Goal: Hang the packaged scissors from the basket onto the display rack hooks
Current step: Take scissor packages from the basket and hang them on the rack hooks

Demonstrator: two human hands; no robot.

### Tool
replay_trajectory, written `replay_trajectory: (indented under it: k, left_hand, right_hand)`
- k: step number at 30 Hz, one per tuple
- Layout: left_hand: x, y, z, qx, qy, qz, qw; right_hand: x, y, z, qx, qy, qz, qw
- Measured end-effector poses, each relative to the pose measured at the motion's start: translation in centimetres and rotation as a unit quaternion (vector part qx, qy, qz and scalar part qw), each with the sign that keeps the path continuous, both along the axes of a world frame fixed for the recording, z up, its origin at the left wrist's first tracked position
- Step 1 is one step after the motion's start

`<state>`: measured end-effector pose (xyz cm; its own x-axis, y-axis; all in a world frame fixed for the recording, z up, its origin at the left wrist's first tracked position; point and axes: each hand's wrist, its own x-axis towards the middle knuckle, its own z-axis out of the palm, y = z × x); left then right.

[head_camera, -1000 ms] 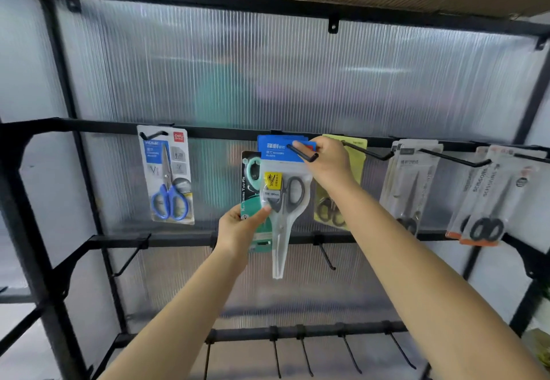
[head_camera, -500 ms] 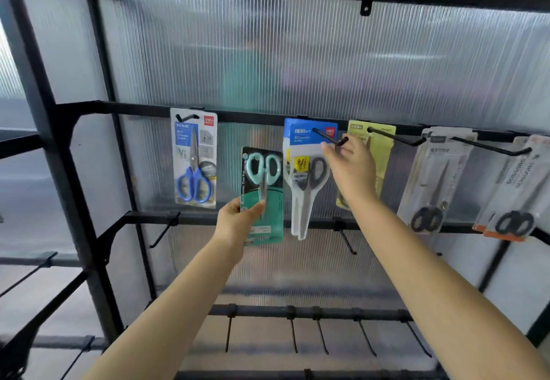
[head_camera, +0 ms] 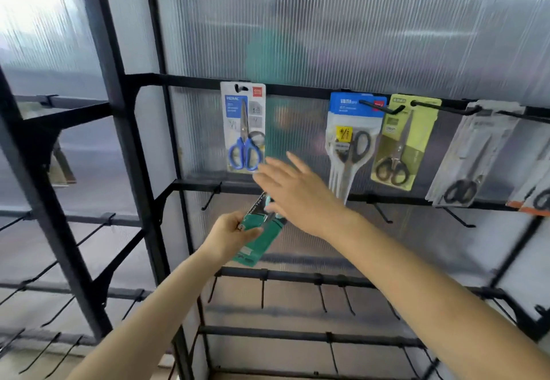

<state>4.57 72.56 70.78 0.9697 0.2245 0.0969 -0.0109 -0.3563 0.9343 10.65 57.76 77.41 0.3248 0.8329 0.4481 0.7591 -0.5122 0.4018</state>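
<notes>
Head view: left hand (head_camera: 230, 235) grips green scissors pack (head_camera: 259, 235); right hand (head_camera: 297, 192) spread, holding nothing.

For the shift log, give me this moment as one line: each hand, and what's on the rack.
left hand: grips green scissors pack | right hand: open, reaching over pack | top rail: blue-header pack hung

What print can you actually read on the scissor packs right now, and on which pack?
"HOME": blue panel on the blue-handled scissors pack.
Red logo at its top corner: too small.
Blue-topped pack: white text blurred.
Yellow-green pack: label blurred.
Green pack in the left hand: motion-blurred, unreadable.
</notes>
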Motion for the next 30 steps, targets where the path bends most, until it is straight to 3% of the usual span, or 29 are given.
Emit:
replay_trajectory:
  k: [3,6,8,10,12,15,17,20,22,26,30]
  left_hand:
    - [-1.3,1.7,-0.5,0.095,0.010,-0.002,0.995]
    - [-2.6,4.0,-1.1,0.181,0.011,0.008,0.983]
    - [-3.3,5.1,-1.5,0.144,-0.022,0.055,0.988]
    - [-4.0,6.4,-2.0,0.079,-0.058,0.154,0.983]
    - [-4.6,7.3,-3.1,-0.007,-0.062,0.215,0.975]
    - [-4.8,7.3,-5.4,-0.148,0.011,0.171,0.974]
    - [-4.7,6.9,-6.7,-0.228,0.042,0.119,0.965]
    - [-4.0,6.5,-7.6,-0.271,0.053,0.051,0.960]
    - [-3.5,6.6,-7.9,-0.274,0.056,0.029,0.960]
    - [-3.0,8.3,-8.8,-0.247,0.073,0.049,0.965]
    - [-2.4,10.1,-9.4,-0.222,0.087,0.056,0.969]
  right_hand:
    - [-1.4,2.5,-0.5,-0.092,-0.030,-0.001,0.995]
    - [-2.5,4.3,-1.2,-0.127,0.045,-0.005,0.991]
    - [-2.7,4.3,-1.7,-0.075,0.138,-0.036,0.987]
    - [-2.4,4.1,-3.0,0.062,0.242,-0.055,0.967]
    - [-2.1,3.6,-4.8,0.241,0.382,-0.081,0.888]
    - [-2.5,3.8,-7.4,0.447,0.556,-0.087,0.696]
    - [-3.3,4.9,-9.4,0.487,0.629,-0.099,0.598]
    - [-4.0,7.1,-12.0,0.498,0.684,-0.108,0.522]
    - [-4.1,8.1,-13.0,0.476,0.701,-0.101,0.521]
    - [-2.0,8.5,-12.8,0.431,0.665,-0.098,0.602]
    - [1.9,9.0,-9.9,0.432,0.627,-0.050,0.646]
